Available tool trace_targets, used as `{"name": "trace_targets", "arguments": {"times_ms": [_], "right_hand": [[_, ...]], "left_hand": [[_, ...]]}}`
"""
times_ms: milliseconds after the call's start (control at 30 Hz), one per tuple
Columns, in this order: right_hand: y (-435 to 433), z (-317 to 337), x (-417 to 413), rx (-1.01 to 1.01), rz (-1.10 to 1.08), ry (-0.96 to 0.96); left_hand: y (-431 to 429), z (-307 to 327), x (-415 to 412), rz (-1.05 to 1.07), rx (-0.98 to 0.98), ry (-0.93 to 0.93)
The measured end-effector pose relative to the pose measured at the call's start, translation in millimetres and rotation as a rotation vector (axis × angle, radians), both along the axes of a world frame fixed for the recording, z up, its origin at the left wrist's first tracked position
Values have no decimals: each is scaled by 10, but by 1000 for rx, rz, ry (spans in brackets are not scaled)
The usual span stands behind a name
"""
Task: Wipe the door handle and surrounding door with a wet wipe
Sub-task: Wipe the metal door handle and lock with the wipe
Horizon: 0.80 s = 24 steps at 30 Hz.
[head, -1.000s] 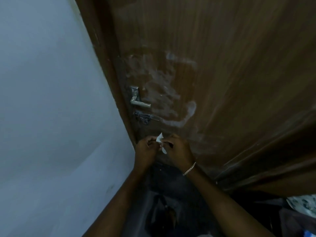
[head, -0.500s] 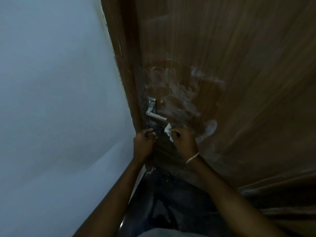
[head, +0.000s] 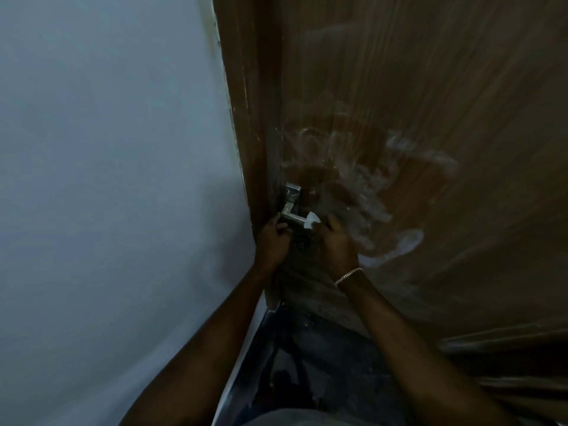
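A brown wooden door (head: 430, 87) fills the right half, smeared with whitish wet streaks (head: 362, 192) around its handle. The silver lever handle (head: 291, 207) sits near the door's left edge. My left hand (head: 272, 241) is curled just under the handle's lever base, fingers touching the lock area; whether it grips anything is unclear. My right hand (head: 336, 241), with a bracelet on the wrist, pinches a small white wet wipe (head: 311, 224) against the lever's free end.
A pale blue-grey wall (head: 107, 195) takes up the left half, meeting the brown door frame (head: 246, 118). Below the hands lies a dark floor (head: 322, 364) in dim light.
Both hands have risen from below the lock up to the handle. The wipe now touches the lever's end, and the left hand has parted from the right and sits under the handle.
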State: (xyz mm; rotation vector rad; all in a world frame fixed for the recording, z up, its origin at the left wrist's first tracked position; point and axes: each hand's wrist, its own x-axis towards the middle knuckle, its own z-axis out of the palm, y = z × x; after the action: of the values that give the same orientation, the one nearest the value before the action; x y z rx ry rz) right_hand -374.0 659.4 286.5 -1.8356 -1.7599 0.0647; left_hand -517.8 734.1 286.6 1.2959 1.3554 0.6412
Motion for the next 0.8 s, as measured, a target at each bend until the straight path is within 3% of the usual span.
{"name": "trace_targets", "arguments": {"times_ms": [100,267,800], "right_hand": [[-65,-69,5,-86,-78,1],[-62,-29,-65,78,-37,-32],[8,-168,-183,101,-110,-32]], "left_hand": [[49,3,-5,-11,-31,-43],[107,-10,-64,-62,-12,-61],[224,72,-189,-146,-50,-109]]}}
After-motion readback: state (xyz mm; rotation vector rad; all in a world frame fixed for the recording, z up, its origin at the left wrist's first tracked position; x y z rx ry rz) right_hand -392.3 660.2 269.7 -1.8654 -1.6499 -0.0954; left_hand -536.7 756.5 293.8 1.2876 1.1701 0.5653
